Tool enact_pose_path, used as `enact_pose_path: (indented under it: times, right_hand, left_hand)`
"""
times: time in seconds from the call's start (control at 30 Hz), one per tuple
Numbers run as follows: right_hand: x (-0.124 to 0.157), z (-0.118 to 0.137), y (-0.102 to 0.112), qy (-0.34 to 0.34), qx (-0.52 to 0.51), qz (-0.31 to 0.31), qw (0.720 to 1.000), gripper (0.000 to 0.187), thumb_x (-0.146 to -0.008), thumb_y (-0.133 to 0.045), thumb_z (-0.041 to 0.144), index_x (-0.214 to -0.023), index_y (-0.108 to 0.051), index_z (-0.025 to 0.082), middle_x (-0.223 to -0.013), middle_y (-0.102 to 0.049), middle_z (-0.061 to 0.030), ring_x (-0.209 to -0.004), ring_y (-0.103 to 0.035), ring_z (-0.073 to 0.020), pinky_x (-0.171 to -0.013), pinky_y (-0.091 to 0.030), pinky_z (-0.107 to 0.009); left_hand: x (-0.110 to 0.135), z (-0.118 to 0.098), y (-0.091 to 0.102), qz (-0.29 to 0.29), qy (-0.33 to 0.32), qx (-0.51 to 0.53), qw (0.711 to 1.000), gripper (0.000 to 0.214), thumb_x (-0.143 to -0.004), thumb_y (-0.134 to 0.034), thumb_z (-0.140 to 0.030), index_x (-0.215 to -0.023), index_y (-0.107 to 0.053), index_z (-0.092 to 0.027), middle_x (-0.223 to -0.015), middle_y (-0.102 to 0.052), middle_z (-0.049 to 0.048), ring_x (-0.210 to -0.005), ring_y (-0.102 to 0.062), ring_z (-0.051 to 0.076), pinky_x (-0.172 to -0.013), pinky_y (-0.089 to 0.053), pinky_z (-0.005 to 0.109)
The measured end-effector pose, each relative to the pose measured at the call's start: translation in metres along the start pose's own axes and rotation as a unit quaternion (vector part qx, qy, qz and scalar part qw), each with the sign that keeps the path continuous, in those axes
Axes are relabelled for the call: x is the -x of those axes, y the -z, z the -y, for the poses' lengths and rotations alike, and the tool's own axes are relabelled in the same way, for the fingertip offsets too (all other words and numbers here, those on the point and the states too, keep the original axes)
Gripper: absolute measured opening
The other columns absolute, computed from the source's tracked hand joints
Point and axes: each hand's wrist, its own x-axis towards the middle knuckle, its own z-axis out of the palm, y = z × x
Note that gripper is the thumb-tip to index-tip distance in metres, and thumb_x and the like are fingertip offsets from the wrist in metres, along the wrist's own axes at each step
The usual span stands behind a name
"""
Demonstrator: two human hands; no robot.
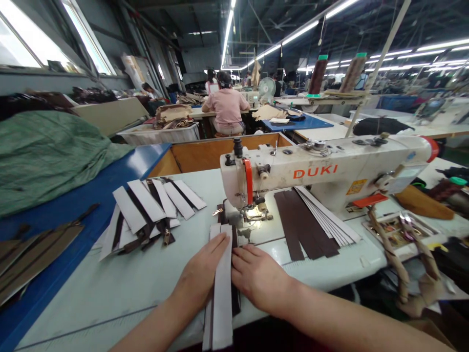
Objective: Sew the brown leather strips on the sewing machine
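Pressing open-palmed rather than gripping, the left hand (201,269) and right hand (260,276) seem to flatten a white-backed strip (222,293) just below the sewing machine (322,181).

Left hand (201,271) and right hand (260,278) are bare, lying flat palms down, pretty much side by side. The left forearm (154,322) and right forearm (348,318) angle in from the bottom corners.

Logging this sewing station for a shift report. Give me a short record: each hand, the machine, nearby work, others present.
left hand: resting on a white-backed brown strip
right hand: flat against that strip's right edge
machine: DUKI sewing machine, needle area lit
nearby work: brown strips right of the needle; white-backed strips left, some with buckles
others present: co-worker in pink shirt, seated, back turned
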Motion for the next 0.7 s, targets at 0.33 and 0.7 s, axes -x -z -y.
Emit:
enact_pose_path:
  times: [0.33, 0.7]
  right_hand:
    - [0.034, 0.014, 0.003, -0.045, -0.031, 0.015, 0.998, 0.018, -0.091, -0.053, 0.022, -0.103, -0.061, 0.011, -0.116, -0.061, -0.0143, -0.112, -0.05, -0.026, -0.101, -0.036, -0.039]
    - [0.042, 0.011, -0.003, -0.051, -0.081, 0.028, 0.995, 0.024, -0.093, -0.049, 0.025, -0.109, -0.061, 0.012, -0.124, -0.058, -0.0124, -0.123, -0.043, -0.0247, -0.11, -0.028, -0.04]
  left_hand:
    - [-0.002, -0.026, 0.008, 0.049, -0.087, -0.078, 0.992, 0.05, -0.08, -0.034, -0.004, -0.126, -0.053, -0.008, -0.132, -0.055, 0.0166, -0.125, -0.049, 0.025, -0.101, -0.045, 0.04]
    - [-0.011, -0.024, 0.004, 0.046, -0.085, -0.083, 0.992, 0.051, -0.08, -0.034, -0.006, -0.129, -0.049, -0.009, -0.133, -0.055, 0.0166, -0.124, -0.05, 0.025, -0.098, -0.047, 0.039]
